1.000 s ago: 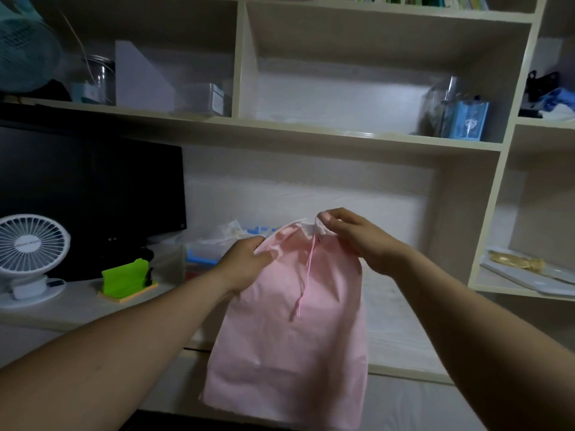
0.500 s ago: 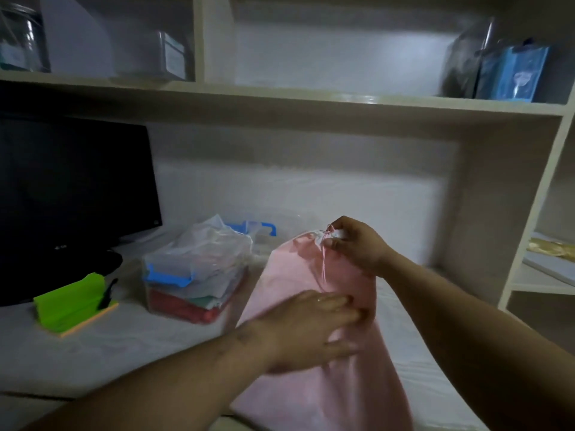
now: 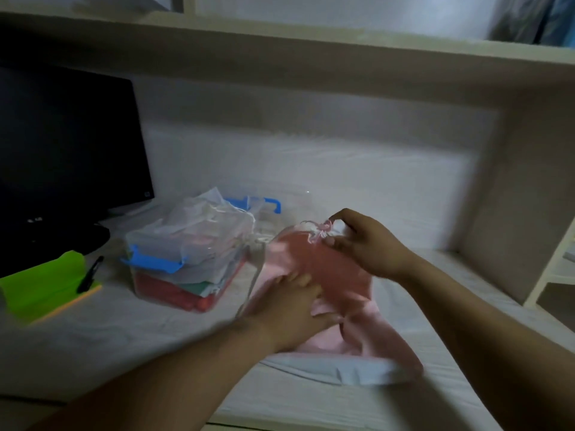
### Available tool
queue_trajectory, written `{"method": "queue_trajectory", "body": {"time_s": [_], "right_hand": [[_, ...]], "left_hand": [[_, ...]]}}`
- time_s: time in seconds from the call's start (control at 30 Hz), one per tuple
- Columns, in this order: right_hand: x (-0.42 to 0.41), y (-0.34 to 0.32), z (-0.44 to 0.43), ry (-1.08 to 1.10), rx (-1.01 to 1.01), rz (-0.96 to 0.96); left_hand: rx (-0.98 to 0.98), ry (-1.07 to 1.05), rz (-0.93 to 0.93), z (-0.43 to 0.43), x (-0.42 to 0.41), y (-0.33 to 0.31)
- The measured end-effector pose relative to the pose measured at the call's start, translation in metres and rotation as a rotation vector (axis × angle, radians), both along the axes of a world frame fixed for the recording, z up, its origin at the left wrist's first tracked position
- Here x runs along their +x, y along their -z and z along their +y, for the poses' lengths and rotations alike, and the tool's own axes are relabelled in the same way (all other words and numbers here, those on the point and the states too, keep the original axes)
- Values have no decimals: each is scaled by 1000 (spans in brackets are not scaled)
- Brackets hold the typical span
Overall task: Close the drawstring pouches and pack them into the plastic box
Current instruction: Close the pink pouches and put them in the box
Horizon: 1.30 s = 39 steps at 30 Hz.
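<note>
While the right hand (image 3: 367, 244) pinches the pink pouch (image 3: 336, 275) at its gathered drawstring mouth, the left hand (image 3: 289, 309) presses flat, fingers spread; folding it for the plastic box (image 3: 186, 262) likely follows.

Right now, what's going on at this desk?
A person is packing cloth pouches. The right hand pinches the gathered, tied neck of a pink drawstring pouch, while the left hand presses flat on its body against the desk. Beside it to the left, a clear plastic box with blue clips already holds folded pouches, piled above its rim.
</note>
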State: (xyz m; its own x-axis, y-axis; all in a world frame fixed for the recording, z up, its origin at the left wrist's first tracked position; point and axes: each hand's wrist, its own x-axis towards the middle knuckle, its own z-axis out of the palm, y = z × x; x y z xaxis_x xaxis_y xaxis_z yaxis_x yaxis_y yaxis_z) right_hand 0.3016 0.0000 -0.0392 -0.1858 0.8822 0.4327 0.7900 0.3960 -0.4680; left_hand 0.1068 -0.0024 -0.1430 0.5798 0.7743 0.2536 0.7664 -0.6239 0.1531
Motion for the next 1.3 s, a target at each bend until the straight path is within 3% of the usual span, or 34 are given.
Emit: {"method": "queue_trajectory", "body": {"time_s": [0.07, 0.2, 0.27, 0.33, 0.37, 0.43, 0.53, 0.63, 0.7, 0.9, 1.1, 1.17, 1.3], "right_hand": [[-2, 11, -32, -56, 72, 4], [-1, 52, -88, -40, 114, -112], [-7, 70, -115, -29, 79, -196], [-14, 85, -130, -33, 55, -296], [-16, 90, -133, -38, 51, -342], [-19, 97, -136, -22, 51, -352], [-24, 98, -140, 20, 38, -307], [-28, 96, -143, 18, -44, -300], [-29, 92, -140, 80, -121, -180], [11, 94, -99, 607, -234, -154], [27, 112, -84, 716, -315, -153], [27, 109, -82, 683, -356, -190], [23, 113, -88, 643, -207, -195]], "left_hand": [[182, -63, -68, -7, -6, 1], [-3, -150, -137, -19, -33, -5], [-220, -265, -369, -18, -44, -4], [-418, -353, -760, -28, -49, -9], [-437, -354, -960, -34, -50, -12], [-289, -475, -1075, -43, -54, -11], [120, -331, -754, -53, -55, -13], [-45, -116, -344, -59, -49, -28], [-211, -97, -186, -63, -48, -23], [-288, -186, -159, -55, -65, 2], [-273, -267, -267, -52, -57, -4], [-216, -360, -224, -46, -53, -2], [-197, -554, -245, -44, -53, 6]]}}
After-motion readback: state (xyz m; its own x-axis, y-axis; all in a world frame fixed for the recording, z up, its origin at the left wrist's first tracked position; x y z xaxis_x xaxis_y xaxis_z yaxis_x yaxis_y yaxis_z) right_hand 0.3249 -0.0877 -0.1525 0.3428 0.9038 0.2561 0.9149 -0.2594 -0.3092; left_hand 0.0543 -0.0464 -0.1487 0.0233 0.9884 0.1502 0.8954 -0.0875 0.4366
